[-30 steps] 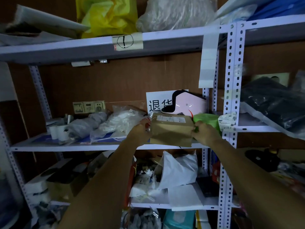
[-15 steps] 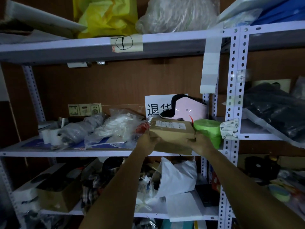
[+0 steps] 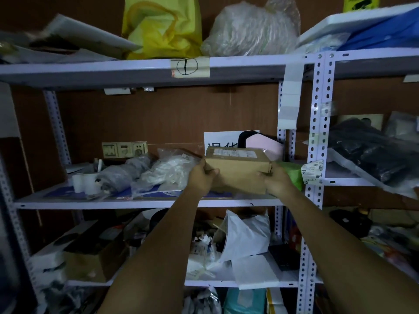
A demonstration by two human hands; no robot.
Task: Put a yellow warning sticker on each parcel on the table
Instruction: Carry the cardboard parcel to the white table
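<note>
Person at a metal rack, seen from the head camera. A cardboard parcel (image 3: 235, 171) is held level at the height of the middle shelf (image 3: 90, 203), in the gap between a heap of clear plastic bags (image 3: 167, 171) and a green roll (image 3: 292, 173). Whether its underside rests on the shelf board or hangs just clear of it cannot be told.

The left hand (image 3: 201, 177) clasps the parcel's left end, thumb laid across the front face and the other fingers hidden round the side. The right hand (image 3: 277, 182) takes the right end the same way, thumb at the lower front corner. Neither hand carries anything else. A grip at both ends suits a box too wide for one palm, and it keeps the top face, with its white shipping label (image 3: 235, 152), upward and readable.

A white sign (image 3: 217, 139) and a pink-and-black device (image 3: 265, 143) stand just behind the parcel against the back wall. A yellow bag (image 3: 161, 26) sits on the shelf above.

No yellow warning sticker shows on the parcel's top or front; the other faces are hidden. No desk is in view, so the step in hand is probably moving a parcel between rack and desk rather than sticking. The crowded neighbours call for a straight path, lest the bags be dragged along.
</note>
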